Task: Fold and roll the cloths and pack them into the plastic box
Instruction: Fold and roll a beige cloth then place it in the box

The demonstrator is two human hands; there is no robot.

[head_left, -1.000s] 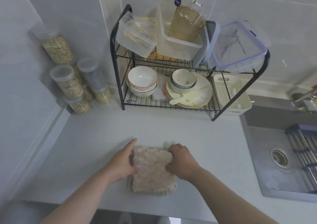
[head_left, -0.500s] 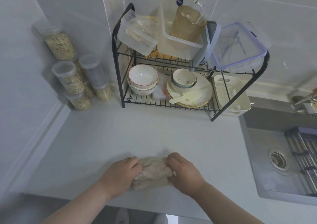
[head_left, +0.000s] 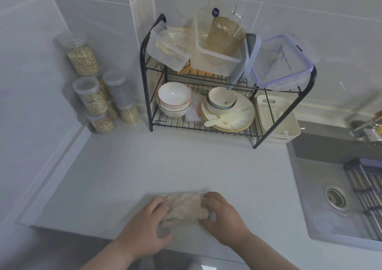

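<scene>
While two hands grip it, one cloth (head_left: 185, 207) lies rolled.

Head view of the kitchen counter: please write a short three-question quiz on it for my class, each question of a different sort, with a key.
1. True or false: the left hand and the right hand both grip the rolled cloth.
2. Where does the cloth lie? A in the sink; B on the countertop, near its front edge; C in a plastic box.
3. Fill the blank: the grain jars stand to the ___ of the dish rack in the picture.
Key: 1 true; 2 B; 3 left.
</scene>
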